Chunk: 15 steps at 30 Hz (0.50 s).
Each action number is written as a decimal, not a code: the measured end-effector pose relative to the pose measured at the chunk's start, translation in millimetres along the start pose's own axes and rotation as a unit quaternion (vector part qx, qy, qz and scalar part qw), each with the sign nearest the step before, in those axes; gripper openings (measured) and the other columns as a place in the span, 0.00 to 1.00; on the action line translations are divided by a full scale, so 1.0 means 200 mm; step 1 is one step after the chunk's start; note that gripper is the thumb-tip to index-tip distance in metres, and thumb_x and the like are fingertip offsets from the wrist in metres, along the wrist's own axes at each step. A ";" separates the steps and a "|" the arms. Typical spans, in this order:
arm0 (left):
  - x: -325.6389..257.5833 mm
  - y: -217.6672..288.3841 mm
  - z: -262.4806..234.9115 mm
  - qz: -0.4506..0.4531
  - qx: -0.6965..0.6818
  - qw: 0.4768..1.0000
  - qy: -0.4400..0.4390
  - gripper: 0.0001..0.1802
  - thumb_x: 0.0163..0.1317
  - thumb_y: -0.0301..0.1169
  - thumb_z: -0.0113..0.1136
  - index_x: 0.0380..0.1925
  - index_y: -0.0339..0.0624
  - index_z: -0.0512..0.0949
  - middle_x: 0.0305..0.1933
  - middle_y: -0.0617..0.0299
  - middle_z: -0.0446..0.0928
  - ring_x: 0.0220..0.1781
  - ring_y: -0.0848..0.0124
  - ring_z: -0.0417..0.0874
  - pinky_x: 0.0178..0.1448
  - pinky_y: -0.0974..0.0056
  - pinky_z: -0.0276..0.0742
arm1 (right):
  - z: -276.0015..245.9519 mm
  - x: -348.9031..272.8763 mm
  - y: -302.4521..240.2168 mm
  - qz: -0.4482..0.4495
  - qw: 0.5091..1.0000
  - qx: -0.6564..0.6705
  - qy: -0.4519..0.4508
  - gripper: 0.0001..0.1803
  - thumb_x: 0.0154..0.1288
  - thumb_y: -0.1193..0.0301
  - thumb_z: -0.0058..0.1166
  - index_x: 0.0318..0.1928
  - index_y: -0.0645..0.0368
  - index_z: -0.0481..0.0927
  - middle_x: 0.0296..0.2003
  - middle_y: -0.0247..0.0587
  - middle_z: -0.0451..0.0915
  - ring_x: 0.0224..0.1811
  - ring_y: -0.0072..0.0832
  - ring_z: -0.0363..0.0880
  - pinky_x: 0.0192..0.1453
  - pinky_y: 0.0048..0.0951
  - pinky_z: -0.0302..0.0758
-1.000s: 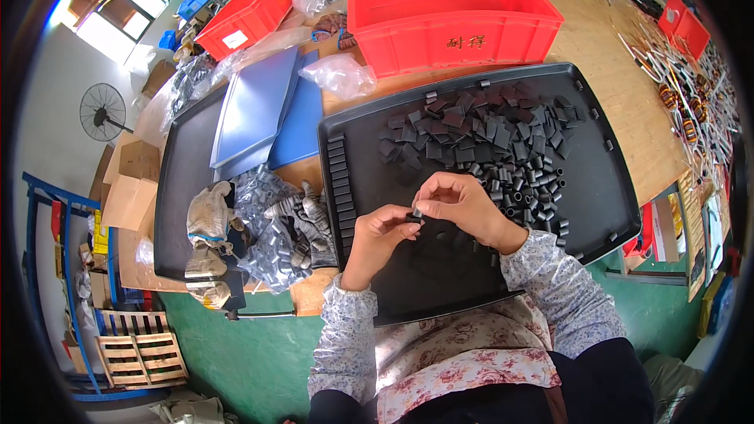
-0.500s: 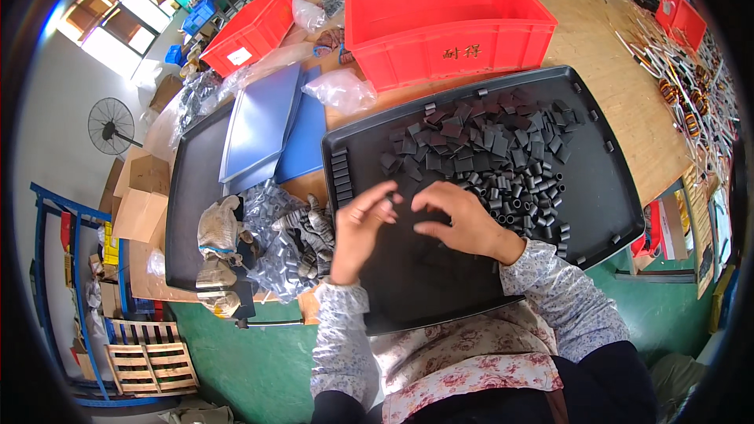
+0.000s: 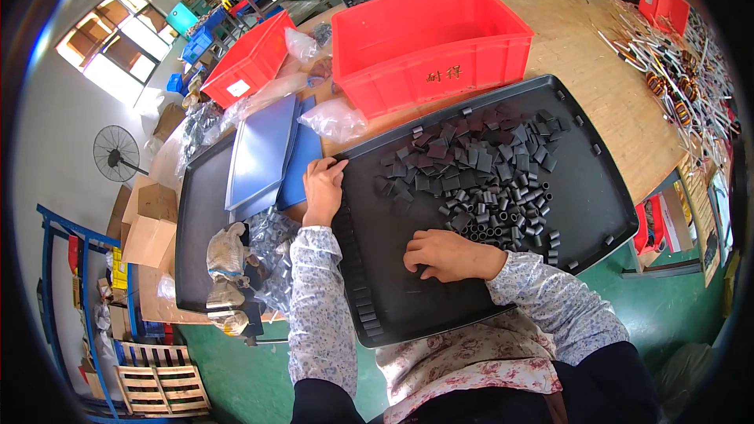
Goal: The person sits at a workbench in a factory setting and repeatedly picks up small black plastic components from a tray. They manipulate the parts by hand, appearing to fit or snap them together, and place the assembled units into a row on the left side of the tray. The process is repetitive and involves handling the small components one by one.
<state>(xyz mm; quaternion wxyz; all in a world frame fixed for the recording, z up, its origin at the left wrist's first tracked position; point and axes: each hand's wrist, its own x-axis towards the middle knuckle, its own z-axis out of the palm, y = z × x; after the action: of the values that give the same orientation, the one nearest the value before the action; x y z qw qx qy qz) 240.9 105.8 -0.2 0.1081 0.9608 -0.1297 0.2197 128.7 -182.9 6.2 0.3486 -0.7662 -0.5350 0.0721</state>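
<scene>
A large black tray (image 3: 440, 310) lies in front of me on the table. My left hand (image 3: 322, 192) is at its upper left corner, fingers bent and closed at the rim; whatever they hold is hidden. A row of small black pieces (image 3: 364, 308) runs along the tray's left side, below that hand. Over the tray's middle, my right hand (image 3: 449, 256) is palm down with its fingers curled under, and I cannot make out anything in them. Beyond it lies a pile of flat black pieces (image 3: 471, 159) with several short black tubes (image 3: 503, 208) on its near side.
Behind the tray stands a red bin (image 3: 432, 55), with a second red bin (image 3: 247, 63) to its left. Blue sheets (image 3: 263, 149), a clear plastic bag (image 3: 334, 119) and worn gloves (image 3: 228, 255) are on the left. Bundled wires (image 3: 667, 86) lie at the far right. Single tubes sit along the tray's rim.
My left hand has moved up and left, from beside my right hand to the tray's corner. My right hand has moved down and its fingers have curled. More of the left row shows now.
</scene>
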 end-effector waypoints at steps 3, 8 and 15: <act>-0.06 0.03 -0.01 0.002 0.018 1.000 -0.019 0.16 0.58 0.25 0.64 0.46 0.51 0.86 0.54 0.63 0.82 0.62 0.57 0.74 0.68 0.47 0.61 | 0.00 -0.01 -0.01 0.014 1.000 -0.002 0.016 0.12 0.55 0.75 0.65 0.37 0.53 0.76 0.36 0.33 0.77 0.43 0.35 0.75 0.48 0.36 0.76; -0.16 0.03 -0.07 -0.026 0.004 1.000 -0.006 0.15 0.62 0.28 0.61 0.49 0.51 0.85 0.56 0.62 0.81 0.65 0.56 0.72 0.72 0.45 0.53 | 0.02 0.01 -0.01 0.025 0.991 0.020 0.128 0.09 0.57 0.74 0.63 0.35 0.55 0.74 0.32 0.35 0.78 0.40 0.39 0.76 0.44 0.39 0.76; -0.27 0.52 -0.31 -0.005 -0.350 0.937 -0.012 0.12 0.59 0.24 0.67 0.44 0.37 0.83 0.48 0.53 0.83 0.50 0.60 0.83 0.56 0.59 0.77 | -0.02 0.04 0.00 0.196 0.875 0.260 0.360 0.11 0.61 0.83 0.59 0.43 0.60 0.75 0.35 0.39 0.80 0.42 0.30 0.83 0.46 0.29 0.80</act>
<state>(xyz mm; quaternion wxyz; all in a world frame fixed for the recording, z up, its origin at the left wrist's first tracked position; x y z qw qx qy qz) 139.0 34.4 46.4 0.4370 0.8655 -0.1944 0.1487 133.3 -178.2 10.3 0.6821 -0.7103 -0.1738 -0.0052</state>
